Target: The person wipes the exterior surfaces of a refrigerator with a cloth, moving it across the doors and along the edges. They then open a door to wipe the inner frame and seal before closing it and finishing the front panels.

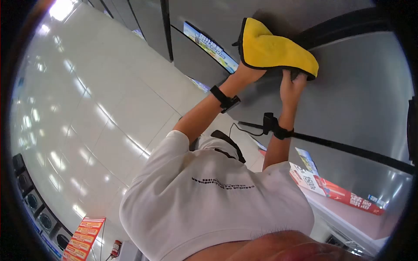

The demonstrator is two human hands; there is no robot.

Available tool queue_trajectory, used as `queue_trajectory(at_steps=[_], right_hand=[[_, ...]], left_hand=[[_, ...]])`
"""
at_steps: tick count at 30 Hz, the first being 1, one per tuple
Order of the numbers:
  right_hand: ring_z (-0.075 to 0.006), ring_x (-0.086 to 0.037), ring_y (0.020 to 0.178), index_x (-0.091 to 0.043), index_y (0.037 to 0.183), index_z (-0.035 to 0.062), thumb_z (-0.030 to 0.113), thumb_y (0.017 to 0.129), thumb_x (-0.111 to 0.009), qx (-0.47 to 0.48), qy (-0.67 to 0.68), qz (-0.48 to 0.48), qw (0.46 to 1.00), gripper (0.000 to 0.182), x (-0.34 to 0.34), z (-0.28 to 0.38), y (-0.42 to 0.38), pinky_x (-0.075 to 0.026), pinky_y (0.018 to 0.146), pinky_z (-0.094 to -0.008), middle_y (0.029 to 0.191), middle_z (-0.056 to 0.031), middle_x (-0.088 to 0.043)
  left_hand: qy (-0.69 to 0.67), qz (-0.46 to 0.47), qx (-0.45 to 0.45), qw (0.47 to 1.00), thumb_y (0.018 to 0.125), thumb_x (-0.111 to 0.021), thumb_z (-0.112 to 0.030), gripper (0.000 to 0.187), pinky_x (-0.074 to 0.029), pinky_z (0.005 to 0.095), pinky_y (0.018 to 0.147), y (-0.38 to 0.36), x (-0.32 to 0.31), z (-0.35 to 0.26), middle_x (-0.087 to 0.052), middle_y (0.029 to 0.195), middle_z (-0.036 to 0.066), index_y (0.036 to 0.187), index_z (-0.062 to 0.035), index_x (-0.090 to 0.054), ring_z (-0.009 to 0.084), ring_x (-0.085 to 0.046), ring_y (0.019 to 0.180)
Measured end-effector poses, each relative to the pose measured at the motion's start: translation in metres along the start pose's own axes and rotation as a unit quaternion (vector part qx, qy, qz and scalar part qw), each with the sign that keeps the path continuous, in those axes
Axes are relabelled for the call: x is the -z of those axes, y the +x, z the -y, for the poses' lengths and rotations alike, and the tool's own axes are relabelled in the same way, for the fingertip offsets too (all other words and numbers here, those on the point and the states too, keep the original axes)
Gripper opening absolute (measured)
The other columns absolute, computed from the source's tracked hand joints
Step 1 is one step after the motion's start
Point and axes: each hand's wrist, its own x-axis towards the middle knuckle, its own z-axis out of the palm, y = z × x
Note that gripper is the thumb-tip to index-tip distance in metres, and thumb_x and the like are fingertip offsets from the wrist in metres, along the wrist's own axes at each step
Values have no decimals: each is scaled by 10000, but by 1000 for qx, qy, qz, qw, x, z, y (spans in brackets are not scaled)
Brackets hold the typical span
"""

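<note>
A yellow microfiber cloth (278, 50) with black edging is held up against a dark grey appliance door (344, 87). My left hand (252, 74) is at the cloth's lower left edge, its fingers hidden behind the fabric. My right hand (292, 85) grips the bottom edge toward the right, with the fingers curled under the black trim and partly out of sight. The cloth hangs folded and bunched between both hands. Each wrist wears a black strap with a small device, and a thin cable runs from the right one.
A colourful label (211, 47) is stuck on the grey surface left of the cloth. Red and white promotional signs (335, 191) stand at the lower right. Glossy floor tiles (109, 74) spread left, with washing machines (43, 217) and an orange poster (85, 239) farther off.
</note>
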Motion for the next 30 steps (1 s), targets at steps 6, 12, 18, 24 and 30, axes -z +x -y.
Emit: queue_trajectory(at_steps=[6, 12, 18, 24, 30], right_hand=[[-204, -540, 1098, -534, 1171, -64, 85, 907, -626, -105, 84, 227, 965, 316, -63, 16, 14, -382, 978, -332, 1179, -122, -584], [-296, -479, 1228, -440, 1309, -36, 154, 903, -650, 165, 196, 64, 964, 495, -67, 40, 58, -310, 1062, -431, 1318, -195, -498], [-319, -498, 1204, -441, 1296, -55, 177, 895, -664, 185, 212, 70, 957, 514, -79, 31, 85, -343, 1033, -424, 1306, -223, -501], [-309, -498, 1170, -461, 1233, -93, 392, 907, -642, -87, 53, 316, 943, 612, -98, 30, 68, -358, 1026, -386, 1239, -252, -525], [-271, -484, 1219, -439, 1282, -87, 290, 934, -625, -26, 136, 258, 956, 546, -111, 42, 91, -342, 1054, -375, 1293, -233, -508]], left_hand=[[58, 53, 219, 973, 870, -546, -96, 316, -416, 377, 992, 8, 58, 25, -622, 1201, 151, 1174, -24, -595, 343, -556, 1138], [146, -11, -136, 980, 849, -667, -85, 347, -444, 381, 982, 97, 144, 67, -634, 1221, 107, 1192, -56, -624, 274, -587, 1137], [165, -30, -170, 971, 850, -684, -151, 420, -403, 401, 1029, 131, 147, 52, -589, 1295, 103, 1253, -81, -589, 269, -537, 1209], [390, 43, -93, 915, 860, -665, -176, 486, -322, 412, 1090, 78, 184, 123, -515, 1375, 127, 1321, -98, -533, 290, -450, 1294], [342, -22, -175, 923, 841, -699, -158, 466, -383, 394, 1051, 131, 219, 118, -587, 1281, 147, 1276, -57, -567, 296, -517, 1233]])
